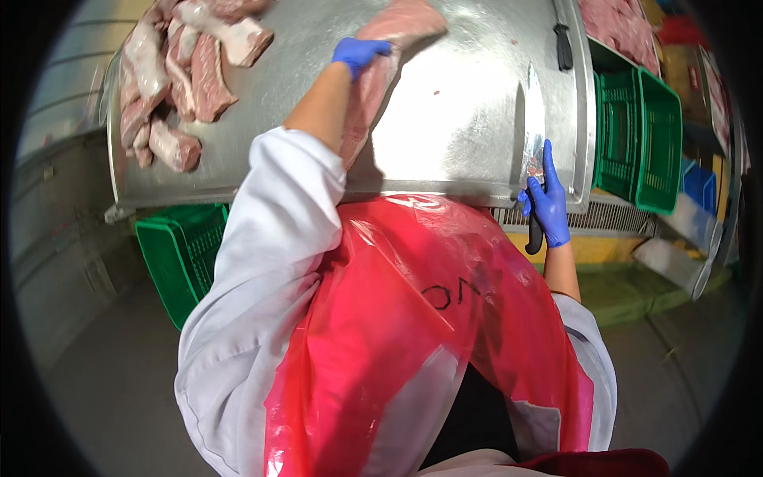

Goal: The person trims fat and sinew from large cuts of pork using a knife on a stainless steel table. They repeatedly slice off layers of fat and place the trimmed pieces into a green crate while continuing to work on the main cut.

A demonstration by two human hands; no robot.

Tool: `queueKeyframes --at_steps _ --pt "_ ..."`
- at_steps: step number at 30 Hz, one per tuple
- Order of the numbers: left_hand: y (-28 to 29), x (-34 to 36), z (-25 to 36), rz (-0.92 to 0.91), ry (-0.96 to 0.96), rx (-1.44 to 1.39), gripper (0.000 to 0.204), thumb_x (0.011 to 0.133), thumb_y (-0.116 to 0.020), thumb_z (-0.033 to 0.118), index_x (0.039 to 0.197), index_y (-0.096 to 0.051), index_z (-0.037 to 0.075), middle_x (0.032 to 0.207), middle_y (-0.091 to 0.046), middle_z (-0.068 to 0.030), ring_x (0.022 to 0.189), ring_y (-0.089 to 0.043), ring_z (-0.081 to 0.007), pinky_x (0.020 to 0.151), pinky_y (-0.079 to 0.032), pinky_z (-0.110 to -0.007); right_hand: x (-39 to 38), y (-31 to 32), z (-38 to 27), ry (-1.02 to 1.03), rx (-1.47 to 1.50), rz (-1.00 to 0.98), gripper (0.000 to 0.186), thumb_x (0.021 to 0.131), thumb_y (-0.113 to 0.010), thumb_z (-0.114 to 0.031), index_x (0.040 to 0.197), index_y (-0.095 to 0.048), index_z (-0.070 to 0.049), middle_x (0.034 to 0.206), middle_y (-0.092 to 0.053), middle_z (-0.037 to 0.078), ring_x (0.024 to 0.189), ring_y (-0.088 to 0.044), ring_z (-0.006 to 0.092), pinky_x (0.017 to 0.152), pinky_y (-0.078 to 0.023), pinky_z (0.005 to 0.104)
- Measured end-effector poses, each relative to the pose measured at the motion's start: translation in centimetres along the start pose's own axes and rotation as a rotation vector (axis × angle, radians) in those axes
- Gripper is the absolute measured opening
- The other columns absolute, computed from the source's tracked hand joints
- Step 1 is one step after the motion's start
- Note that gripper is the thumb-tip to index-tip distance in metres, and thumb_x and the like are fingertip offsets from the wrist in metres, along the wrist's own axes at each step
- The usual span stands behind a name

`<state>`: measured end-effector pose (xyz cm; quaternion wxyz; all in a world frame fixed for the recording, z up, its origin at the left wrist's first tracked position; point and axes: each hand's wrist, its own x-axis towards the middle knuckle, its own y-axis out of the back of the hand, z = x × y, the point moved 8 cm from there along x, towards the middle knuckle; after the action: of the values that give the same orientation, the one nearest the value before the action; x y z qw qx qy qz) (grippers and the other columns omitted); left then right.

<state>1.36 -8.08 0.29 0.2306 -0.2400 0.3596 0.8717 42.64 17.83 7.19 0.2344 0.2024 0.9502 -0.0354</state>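
A long pale pink strip of pork loin (369,99) lies on the steel table (310,103). My left hand (359,56), in a blue glove, is closed over its left edge partway up; some fingertips are hidden. At the table's right near edge, my right hand (550,208), also gloved in blue, holds a knife (534,115) by its black handle. Its index finger stretches along beside the blade, while the other fingers curl in. The long blade points away from me, apart from the loin.
Several pork pieces (208,75) are heaped at the table's far left. A second black-handled tool (563,48) lies by the right rim. Green crates (658,135) stand on the right, and another green crate (176,258) sits below left. More meat (620,32) is at the far right.
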Motion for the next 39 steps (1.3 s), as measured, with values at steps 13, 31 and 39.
queueKeyframes --at_steps 13,31,39 --pt "-7.1 -15.1 6.1 0.394 -1.035 0.949 0.038 0.082 -0.074 0.036 0.098 -0.067 0.002 0.096 -0.065 -0.0184 0.083 -0.061 -0.0325 0.076 -0.048 -0.044 -0.5 0.9 2.8 -0.008 0.05 0.061 0.078 0.102 -0.048 0.003 0.166 -0.016 -0.026 0.079 -0.059 0.002 0.059 -0.057 0.0083 0.048 -0.049 0.0243" --pt "-4.5 -11.9 -1.8 0.309 -0.528 1.047 0.016 0.086 -0.063 0.015 0.079 -0.073 0.005 0.085 -0.072 -0.0224 0.081 -0.071 -0.0358 0.071 -0.054 -0.046 8.7 -7.3 -2.0 0.109 -0.196 -0.303 0.073 0.1 -0.051 -0.005 0.164 -0.024 -0.027 0.106 -0.065 0.01 0.061 -0.061 0.0108 0.052 -0.054 0.0277" --pt "-0.4 -12.2 -3.1 0.333 -0.635 0.787 0.016 0.088 -0.06 0.012 0.087 -0.067 -0.002 0.084 -0.069 -0.0288 0.08 -0.067 -0.0468 0.073 -0.054 -0.053 10.7 -13.4 -2.8 0.082 -0.39 -0.498 0.07 0.102 -0.051 -0.018 0.165 -0.02 -0.027 0.082 -0.066 0.008 0.052 -0.059 0.0135 0.053 -0.057 0.0311"
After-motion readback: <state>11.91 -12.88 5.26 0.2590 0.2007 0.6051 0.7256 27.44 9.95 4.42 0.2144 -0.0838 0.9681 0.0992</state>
